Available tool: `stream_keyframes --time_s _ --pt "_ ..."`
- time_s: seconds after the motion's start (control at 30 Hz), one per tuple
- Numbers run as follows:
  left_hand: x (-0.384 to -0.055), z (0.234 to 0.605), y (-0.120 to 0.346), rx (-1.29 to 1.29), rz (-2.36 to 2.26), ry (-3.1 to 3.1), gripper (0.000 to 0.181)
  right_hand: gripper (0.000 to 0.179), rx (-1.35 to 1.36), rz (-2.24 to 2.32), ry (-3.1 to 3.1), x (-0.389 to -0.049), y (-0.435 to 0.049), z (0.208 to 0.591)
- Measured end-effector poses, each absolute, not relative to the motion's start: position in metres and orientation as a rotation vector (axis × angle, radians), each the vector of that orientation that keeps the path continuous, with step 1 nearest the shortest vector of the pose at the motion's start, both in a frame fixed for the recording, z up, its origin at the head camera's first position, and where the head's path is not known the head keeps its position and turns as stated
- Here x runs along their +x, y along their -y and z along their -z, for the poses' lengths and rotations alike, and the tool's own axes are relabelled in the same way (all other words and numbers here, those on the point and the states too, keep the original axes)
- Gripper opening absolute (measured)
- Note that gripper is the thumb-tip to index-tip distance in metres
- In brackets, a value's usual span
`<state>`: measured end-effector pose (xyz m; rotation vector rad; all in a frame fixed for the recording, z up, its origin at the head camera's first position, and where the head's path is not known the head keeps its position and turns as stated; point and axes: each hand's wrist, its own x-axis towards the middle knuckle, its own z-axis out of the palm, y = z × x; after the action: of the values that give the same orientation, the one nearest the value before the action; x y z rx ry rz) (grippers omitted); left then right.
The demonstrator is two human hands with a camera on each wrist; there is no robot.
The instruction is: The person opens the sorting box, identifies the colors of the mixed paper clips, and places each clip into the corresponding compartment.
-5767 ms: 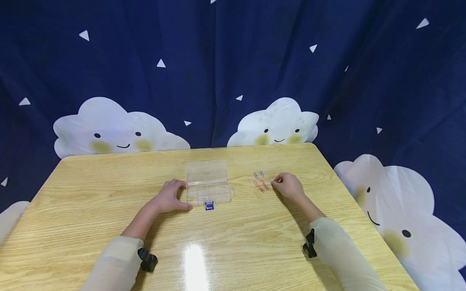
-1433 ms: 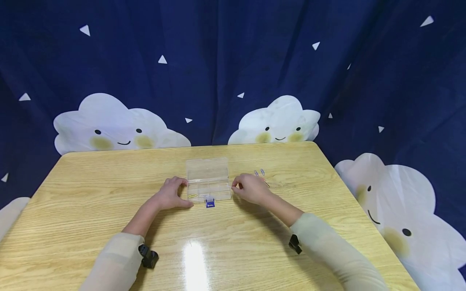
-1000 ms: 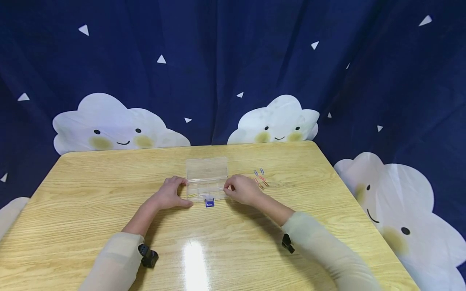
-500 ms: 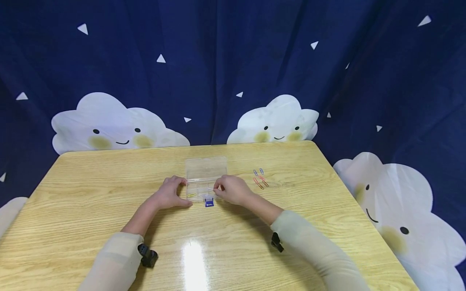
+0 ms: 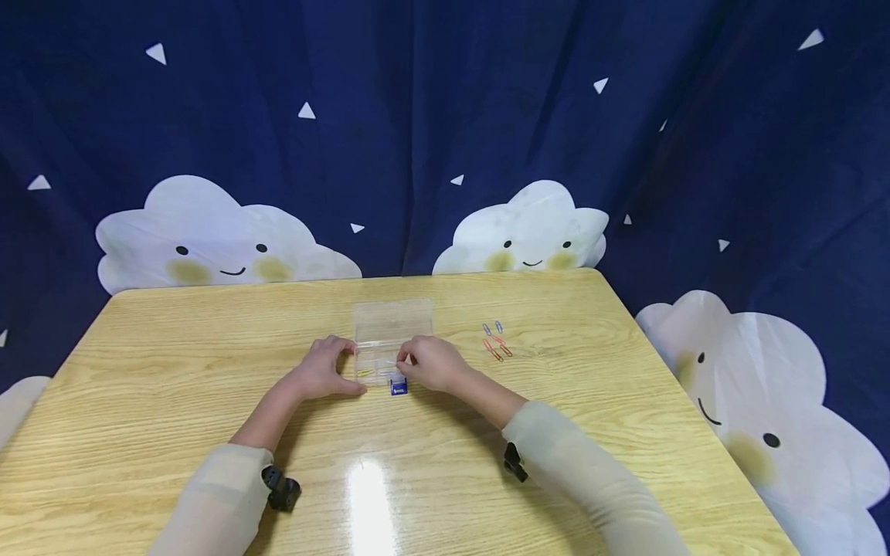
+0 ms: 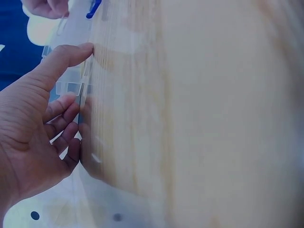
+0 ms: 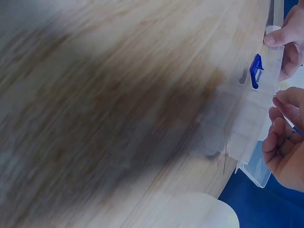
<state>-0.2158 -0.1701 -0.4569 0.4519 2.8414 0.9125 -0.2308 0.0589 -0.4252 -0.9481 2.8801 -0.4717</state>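
Grainy wooden table (image 5: 445,463): left hand (image 5: 321,374) grips a clear plastic box (image 5: 392,318); right hand (image 5: 434,363) pinches a slim clip (image 5: 392,362).

At frame right I see the right hand (image 7: 289,142) pinching a tiny pale item (image 7: 274,95), the left hand (image 7: 289,40) higher up holding the clear box (image 7: 244,130).

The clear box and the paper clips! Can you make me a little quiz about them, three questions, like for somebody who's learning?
1. True or false: two blue paper clips lie on the table, outside the clear box.
2. Pick one. What colour is the latch at the front edge of the box? A) red, B) blue, C) green.
3. Which of the person's hands is over the box's compartments?

Key: 1: true. 2: B. 3: the right hand.
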Motion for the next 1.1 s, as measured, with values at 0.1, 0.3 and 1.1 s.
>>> stream_keyframes --time_s 0.1,0.3,1.1 --pt "-0.216 0.457 0.17 0.459 -0.911 -2.846 0.068 0.012 -0.948 0.469 -2.889 -0.231 -0.058 0.424" --pt "-0.216 0.458 0.171 0.459 -0.92 -2.848 0.067 0.012 -0.963 0.47 -2.894 -0.233 -0.055 0.422" --pt "-0.215 0.455 0.171 0.445 -0.915 -2.832 0.069 0.016 -0.971 0.404 -2.834 -0.237 -0.046 0.423"
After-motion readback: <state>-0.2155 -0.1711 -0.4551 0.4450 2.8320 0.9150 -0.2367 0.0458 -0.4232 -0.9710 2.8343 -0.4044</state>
